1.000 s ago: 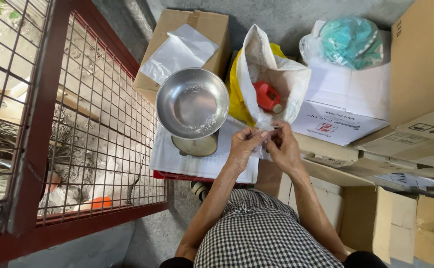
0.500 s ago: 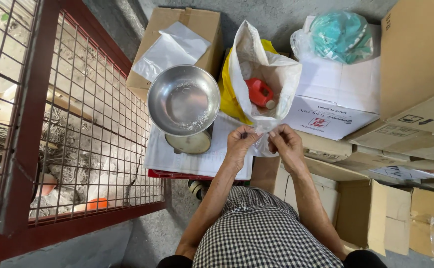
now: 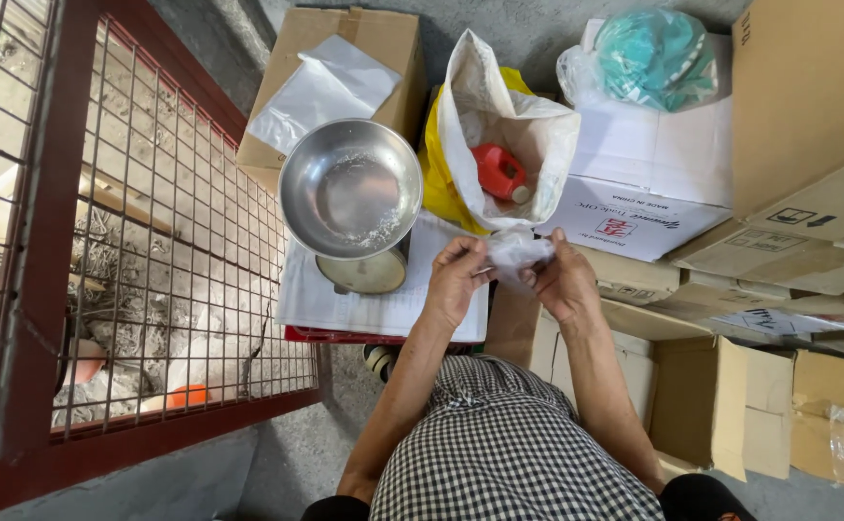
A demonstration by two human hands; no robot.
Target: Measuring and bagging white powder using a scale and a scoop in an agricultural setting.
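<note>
Small clear plastic bag (image 3: pixel 516 253), frame centre, pinched between left hand (image 3: pixel 456 280) and right hand (image 3: pixel 562 282) fingers; best kept taut, near steel bowl (image 3: pixel 349 189).

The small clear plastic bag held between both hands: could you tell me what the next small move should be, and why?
Probably pull its mouth open. Both the left hand and right hand pinch the small clear plastic bag, which looks crumpled and closed, beside the open white sack with its red scoop.
</note>
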